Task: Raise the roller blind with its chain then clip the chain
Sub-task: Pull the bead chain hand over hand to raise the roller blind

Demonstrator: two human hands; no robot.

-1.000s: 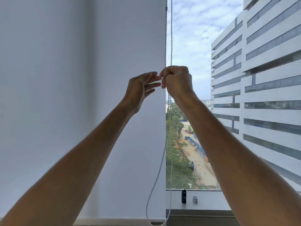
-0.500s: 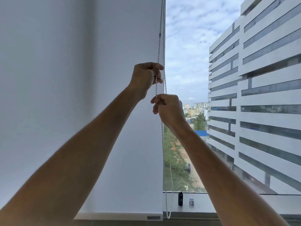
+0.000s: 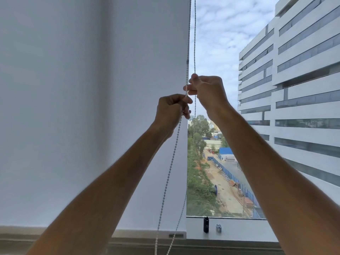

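Note:
A pale grey roller blind (image 3: 92, 116) covers the left part of the window, and its bottom bar (image 3: 147, 233) hangs just above the sill. A beaded chain (image 3: 188, 43) runs down the blind's right edge in two strands. My right hand (image 3: 207, 92) is fisted on the chain at about mid-height. My left hand (image 3: 171, 110) grips the left strand just below and to the left of it. Below my hands the chain hangs slack and slants down to the left.
On the window sill (image 3: 239, 230) stand a small black cylinder (image 3: 206, 224) and a small grey clip-like piece (image 3: 218, 228). The bare window pane to the right shows a tall white building (image 3: 294, 89) and a street far below.
My hands swapped heights: the right hand moved up to grip the chain higher, and the left hand came down with its strand. The blind's bottom bar sits a little higher above the sill.

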